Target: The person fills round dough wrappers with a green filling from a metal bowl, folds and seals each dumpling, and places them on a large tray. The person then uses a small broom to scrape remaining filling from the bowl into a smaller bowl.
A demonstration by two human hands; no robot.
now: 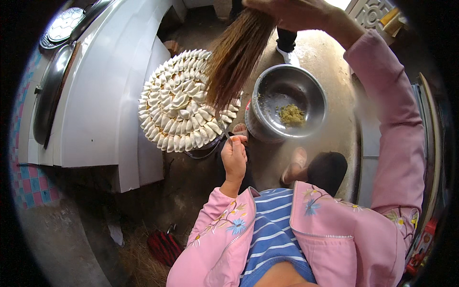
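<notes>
Rings of pale folded dumplings (175,114) cover a round tray at centre left. My left hand (235,154) is closed around the handle of a thin metal utensil (227,133), whose far end lies at the tray's near right edge. My right hand (297,14) is raised at the top of the view, close to the camera, beside a long bunch of brown hair (240,53) that hangs over the tray's right part; its fingers are partly cut off. A metal bowl (315,82) to the right holds a small heap of yellow-green filling (292,115).
A white-tiled stove or counter (96,93) with a dark metal lid (57,93) stands on the left. The bowl rests on a bucket-like support (251,122). Beyond it shows another person's foot (288,57). Dry straw (143,254) lies at lower left.
</notes>
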